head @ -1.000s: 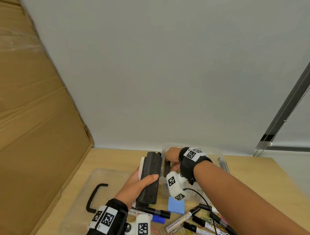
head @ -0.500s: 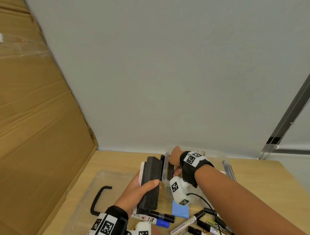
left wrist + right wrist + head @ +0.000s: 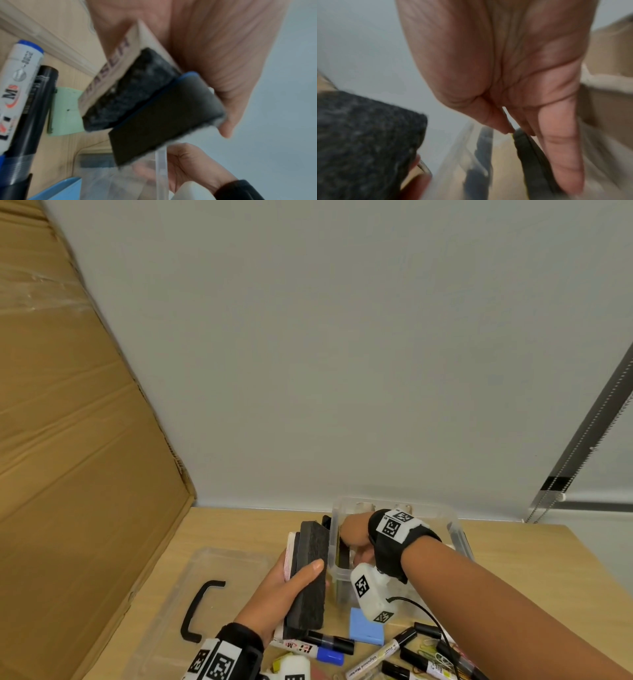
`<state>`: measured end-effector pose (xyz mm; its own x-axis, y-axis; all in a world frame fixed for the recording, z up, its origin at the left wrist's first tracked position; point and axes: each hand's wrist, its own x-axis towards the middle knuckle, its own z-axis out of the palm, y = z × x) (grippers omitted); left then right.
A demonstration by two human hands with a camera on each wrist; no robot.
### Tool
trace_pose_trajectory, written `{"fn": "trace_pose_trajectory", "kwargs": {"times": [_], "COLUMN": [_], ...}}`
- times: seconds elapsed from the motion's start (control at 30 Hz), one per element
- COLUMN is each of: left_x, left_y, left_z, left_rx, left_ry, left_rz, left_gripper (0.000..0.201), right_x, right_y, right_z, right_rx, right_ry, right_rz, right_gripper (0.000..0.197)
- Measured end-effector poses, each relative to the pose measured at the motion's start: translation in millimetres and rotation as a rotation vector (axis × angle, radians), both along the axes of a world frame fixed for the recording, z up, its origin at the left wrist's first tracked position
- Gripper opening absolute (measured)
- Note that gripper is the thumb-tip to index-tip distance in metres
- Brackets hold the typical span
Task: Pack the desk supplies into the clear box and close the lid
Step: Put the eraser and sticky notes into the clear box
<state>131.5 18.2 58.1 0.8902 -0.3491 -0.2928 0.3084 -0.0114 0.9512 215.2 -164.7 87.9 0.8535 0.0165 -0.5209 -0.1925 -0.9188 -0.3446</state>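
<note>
Felt erasers (image 3: 310, 573), one lettered "ERASER", gripped by left hand (image 3: 277, 594) fingers; right hand (image 3: 356, 534) fingers pinch a dark flat item (image 3: 527, 151).

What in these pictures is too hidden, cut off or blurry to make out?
- Head view: the clear box contents, hidden by the right hand.
- Head view: markers, cut off by the bottom edge.
- Right wrist view: the dark item under the fingers, motion-blurred.
- Left wrist view: eraser lettering, partly covered by the left hand.

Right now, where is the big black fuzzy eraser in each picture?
Head: the black felt whiteboard eraser is bottom centre, gripped by the left hand.
Left wrist: centre.
Right wrist: lower left.
Shared landmark: the clear plastic box beside it.
</note>
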Motion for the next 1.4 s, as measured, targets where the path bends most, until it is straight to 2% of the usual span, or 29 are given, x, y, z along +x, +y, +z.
{"fn": "trace_pose_trajectory", "kwargs": {"times": [0.03,0.13,0.23,0.3,0.43,0.57,0.67,0.73,0.83,0.9,0.97,1.03,1.17,1.2,1.27,1.3,1.37,1.4], "left_x": [0,-1,-3,-4,-6,-7,-7,-7,-2,-1,-2,-4,-3,-2,-1,-1,0,0], "left_y": [1,5,2,-6,-24,-31,-33,-33,-28,-24,-25,-26,-29,-29,-28,-27,-26,-26], "left_z": [1,2,9,13,24,29,33,33,25,17,9,3,-5,-5,-4,-4,-3,-3], "left_rx": [-0.005,-0.06,-0.067,-0.004,0.044,0.018,-0.001,0.006,0.072,0.148,0.201,0.232,0.261,0.262,0.26,0.254,0.238,0.235], "left_ry": [0.012,0.091,0.063,-0.051,-0.26,-0.317,-0.325,-0.33,-0.349,-0.357,-0.35,-0.34,-0.333,-0.332,-0.33,-0.326,-0.314,-0.311], "left_rz": [0.012,0.051,0.064,0.063,0.016,0.046,0.053,0.079,0.149,0.15,0.083,0.017,-0.017,-0.02,-0.023,-0.023,-0.025,-0.028], "left_gripper": [0.04,0.034,0.033,0.034,0.036,0.052,0.039,0.038,0.045,0.048,0.057,0.063,0.058,0.057,0.054,0.054,0.056,0.058], "right_x": [-3,-11,-24,-36,-59,-60,-55,-54,-50,-44,-36,-23,1,5,9,11,29,40], "right_y": [1,-1,-12,-15,-11,-21,-33,-38,-47,-50,-46,-38,-18,-13,-2,2,-2,-6], "right_z": [7,32,46,52,67,76,73,76,89,94,90,78,58,56,52,46,17,-1], "right_rx": [0.051,0.193,0.279,0.402,0.731,0.811,0.903,0.91,0.811,0.651,0.451,0.275,0.066,0.02,-0.052,-0.094,-0.224,-0.275], "right_ry": [0.002,-0.189,-0.368,-0.333,-0.145,-0.069,0.029,-0.007,-0.223,-0.375,-0.417,-0.363,-0.205,-0.182,-0.124,-0.108,-0.071,-0.075], "right_rz": [-0.051,-0.18,-0.115,-0.076,-0.006,-0.002,-0.026,-0.013,-0.063,-0.102,-0.1,-0.091,-0.126,-0.112,-0.056,-0.013,0.062,0.099], "right_gripper": [0.043,0.037,0.029,0.03,0.05,0.052,0.049,0.048,0.048,0.05,0.054,0.056,0.056,0.049,0.022,0.018,0.025,0.037]}}
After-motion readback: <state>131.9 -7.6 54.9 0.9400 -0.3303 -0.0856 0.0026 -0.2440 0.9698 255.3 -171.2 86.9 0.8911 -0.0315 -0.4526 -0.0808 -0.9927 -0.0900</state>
